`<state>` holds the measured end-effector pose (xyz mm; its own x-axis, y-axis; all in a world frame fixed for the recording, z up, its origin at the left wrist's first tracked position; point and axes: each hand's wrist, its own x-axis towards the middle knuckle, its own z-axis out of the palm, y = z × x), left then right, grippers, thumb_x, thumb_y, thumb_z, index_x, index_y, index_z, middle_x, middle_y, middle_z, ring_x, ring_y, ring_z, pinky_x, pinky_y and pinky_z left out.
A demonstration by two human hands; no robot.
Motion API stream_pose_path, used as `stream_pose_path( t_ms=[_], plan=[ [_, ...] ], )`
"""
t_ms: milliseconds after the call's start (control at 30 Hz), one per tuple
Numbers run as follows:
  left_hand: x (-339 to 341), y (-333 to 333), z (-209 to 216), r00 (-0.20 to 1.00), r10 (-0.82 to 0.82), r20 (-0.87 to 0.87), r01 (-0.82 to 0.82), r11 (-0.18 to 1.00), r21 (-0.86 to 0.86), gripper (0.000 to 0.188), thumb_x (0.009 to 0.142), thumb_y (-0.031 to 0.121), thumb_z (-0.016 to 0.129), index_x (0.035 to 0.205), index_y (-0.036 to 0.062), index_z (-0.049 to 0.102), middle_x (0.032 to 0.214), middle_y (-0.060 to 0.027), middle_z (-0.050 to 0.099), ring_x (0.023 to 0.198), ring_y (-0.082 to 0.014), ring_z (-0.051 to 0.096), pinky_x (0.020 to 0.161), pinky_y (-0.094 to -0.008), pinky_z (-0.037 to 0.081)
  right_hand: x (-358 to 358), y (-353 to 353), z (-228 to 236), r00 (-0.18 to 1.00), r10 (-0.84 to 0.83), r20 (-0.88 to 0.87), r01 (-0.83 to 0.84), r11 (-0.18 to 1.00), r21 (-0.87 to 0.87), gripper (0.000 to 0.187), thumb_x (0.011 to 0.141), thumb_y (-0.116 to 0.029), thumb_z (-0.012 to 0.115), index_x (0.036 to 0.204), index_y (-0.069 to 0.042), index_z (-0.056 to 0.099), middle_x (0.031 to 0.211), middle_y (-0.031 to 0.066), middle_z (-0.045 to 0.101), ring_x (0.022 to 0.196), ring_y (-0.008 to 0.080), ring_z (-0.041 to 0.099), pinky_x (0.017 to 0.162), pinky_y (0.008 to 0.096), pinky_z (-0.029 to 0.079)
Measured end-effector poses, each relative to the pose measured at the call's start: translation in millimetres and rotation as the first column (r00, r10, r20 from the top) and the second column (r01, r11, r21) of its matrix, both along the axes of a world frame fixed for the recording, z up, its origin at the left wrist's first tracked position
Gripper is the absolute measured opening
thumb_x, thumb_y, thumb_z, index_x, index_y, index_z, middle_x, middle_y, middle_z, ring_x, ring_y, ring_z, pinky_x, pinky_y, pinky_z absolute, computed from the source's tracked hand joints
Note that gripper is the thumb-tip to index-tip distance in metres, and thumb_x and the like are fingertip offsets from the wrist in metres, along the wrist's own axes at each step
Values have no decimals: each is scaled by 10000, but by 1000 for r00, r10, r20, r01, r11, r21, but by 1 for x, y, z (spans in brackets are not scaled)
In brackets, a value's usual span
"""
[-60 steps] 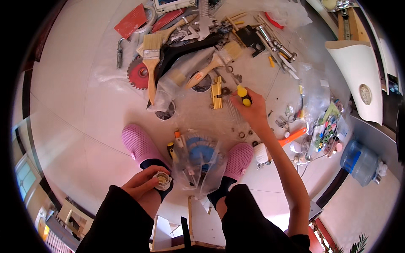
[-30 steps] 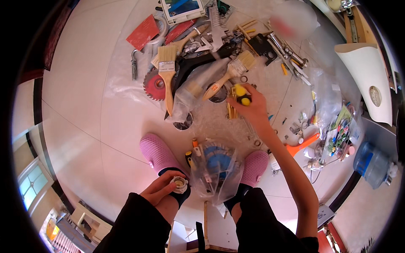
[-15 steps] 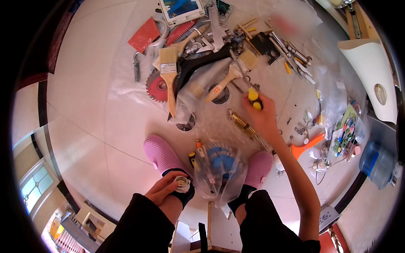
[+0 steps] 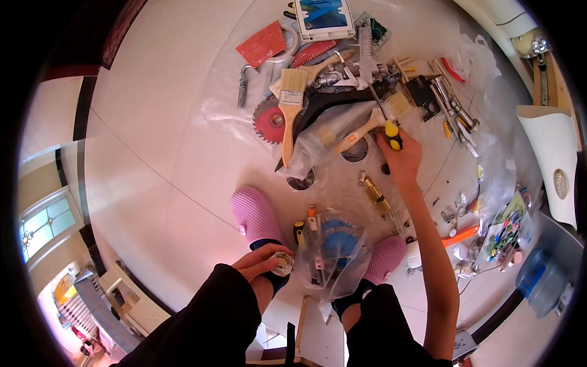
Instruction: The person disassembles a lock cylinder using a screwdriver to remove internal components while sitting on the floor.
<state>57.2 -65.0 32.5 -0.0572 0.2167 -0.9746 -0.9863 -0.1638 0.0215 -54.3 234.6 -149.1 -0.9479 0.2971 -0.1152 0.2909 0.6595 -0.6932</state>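
Observation:
My right hand [image 4: 402, 160] grips a screwdriver [image 4: 392, 136] by its yellow and black handle. Its thin metal shaft points up and away, over the handle of a flat paintbrush [image 4: 361, 132]. Near my left shin, my left hand [image 4: 259, 262] is closed on a small round object in clear wrapping [image 4: 282, 263]; its exact kind is unclear. Ahead lies a second paintbrush [image 4: 291, 113] across a red circular saw blade [image 4: 269, 121]. A brass lock cylinder [image 4: 374, 192] rests on the floor just below my right wrist.
Between my pink clogs [image 4: 257, 215] sits a clear bag [image 4: 335, 248] with a blue disc inside. Sockets and metal tools [image 4: 452, 107] lie far right. An orange-handled tool [image 4: 460, 236], a bag of small coloured parts [image 4: 506, 226] and a water jug [image 4: 543, 282] are at the right.
The view has shifted, so the floor items appear farther right. My right hand has moved the screwdriver slightly away from me, with its shaft now pointing forward. My left hand keeps its hold.

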Motion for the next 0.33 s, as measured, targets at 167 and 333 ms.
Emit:
stream_pose_path(
  t_ms=[167, 333],
  plan=[
    [-2, -3, -3, 996, -88, -16, 89, 996, 27, 259, 925, 205, 555, 1179, 154, 561, 1051, -83, 594, 857, -177, 634, 690, -231, 540, -2, -6, -2, 1000, -24, -19, 23, 999, -23, 323, 747, -294, 720, 957, -59, 652, 778, 128, 665, 709, 279, 632, 649, 343, 478],
    [-1, -4, -4, 998, -62, -8, 62, 998, 27, 274, 923, 212, 559, 1188, 141, 557, 1058, -84, 594, 876, -176, 631, 694, -228, 539, -5, -19, -4, 995, -101, -3, 101, 995, -17, 424, 738, -375, 714, 1037, -87, 628, 863, 124, 680, 803, 308, 649, 692, 365, 494]
  ],
)
